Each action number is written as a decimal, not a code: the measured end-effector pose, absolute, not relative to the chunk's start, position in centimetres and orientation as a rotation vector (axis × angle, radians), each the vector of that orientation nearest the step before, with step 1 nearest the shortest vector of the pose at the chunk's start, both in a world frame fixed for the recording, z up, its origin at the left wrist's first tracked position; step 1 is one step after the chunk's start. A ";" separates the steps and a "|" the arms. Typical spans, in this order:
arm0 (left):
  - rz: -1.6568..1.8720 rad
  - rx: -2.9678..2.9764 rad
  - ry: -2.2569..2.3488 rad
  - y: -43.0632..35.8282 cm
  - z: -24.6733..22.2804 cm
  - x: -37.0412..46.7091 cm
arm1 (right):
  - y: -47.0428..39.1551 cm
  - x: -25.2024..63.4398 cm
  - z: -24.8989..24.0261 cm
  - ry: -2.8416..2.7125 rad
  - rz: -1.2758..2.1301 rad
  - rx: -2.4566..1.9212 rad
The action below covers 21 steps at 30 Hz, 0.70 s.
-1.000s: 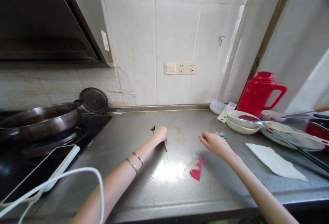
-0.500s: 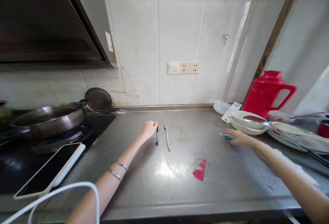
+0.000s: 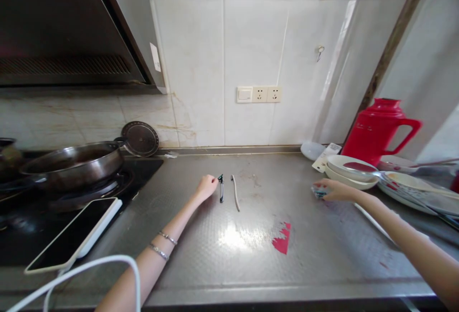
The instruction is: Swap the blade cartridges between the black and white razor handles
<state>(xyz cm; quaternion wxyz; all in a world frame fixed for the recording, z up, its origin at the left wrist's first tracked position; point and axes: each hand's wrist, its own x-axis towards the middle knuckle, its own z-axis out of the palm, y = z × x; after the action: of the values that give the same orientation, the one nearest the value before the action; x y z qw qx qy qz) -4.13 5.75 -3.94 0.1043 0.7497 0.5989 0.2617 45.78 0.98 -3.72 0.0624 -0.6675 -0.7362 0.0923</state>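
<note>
My left hand (image 3: 207,187) is closed on the counter, its fingertips at the wider dark end of a slim black-and-silver razor (image 3: 222,192). The razor's handle points towards me. Just right of it lies a thin whitish stick (image 3: 235,194) with a dark upper end, which neither hand touches. Over at the right, my right hand (image 3: 334,190) is closed on a small clear packet (image 3: 318,191) with blue-green bits showing. Its palm is turned down and hides part of the packet.
A torn red patch (image 3: 281,239) lies on the steel counter (image 3: 193,264). To the right stand stacked white bowls (image 3: 349,178), plates with utensils, and a red thermos (image 3: 376,130). At the left are a pan (image 3: 79,164) on the stove and a phone (image 3: 73,235) with a white cable (image 3: 103,259).
The view has shifted slightly left, so things appear further right. The razor's dark end now shows beside my left fingertips. My right hand stays at the packet.
</note>
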 end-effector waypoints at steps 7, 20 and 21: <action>0.838 2.141 1.753 5.9 -4.8 -4.3 | 1.8 44.9 -3.6 -2.187 0.267 -1.996; 0.931 2.103 1.743 6.0 -5.7 -5.1 | 5.9 26.9 -3.6 -2.266 0.332 -1.336; 0.943 2.097 1.747 6.1 -5.9 -5.2 | 6.0 25.7 -3.8 -2.271 0.343 -1.319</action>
<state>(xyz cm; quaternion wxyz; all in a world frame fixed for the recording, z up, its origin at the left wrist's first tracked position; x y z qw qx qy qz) -5.18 6.11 -5.86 0.1268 0.7203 0.6000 0.3241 25.70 6.01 -3.77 0.2440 -0.4831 -0.8314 0.1255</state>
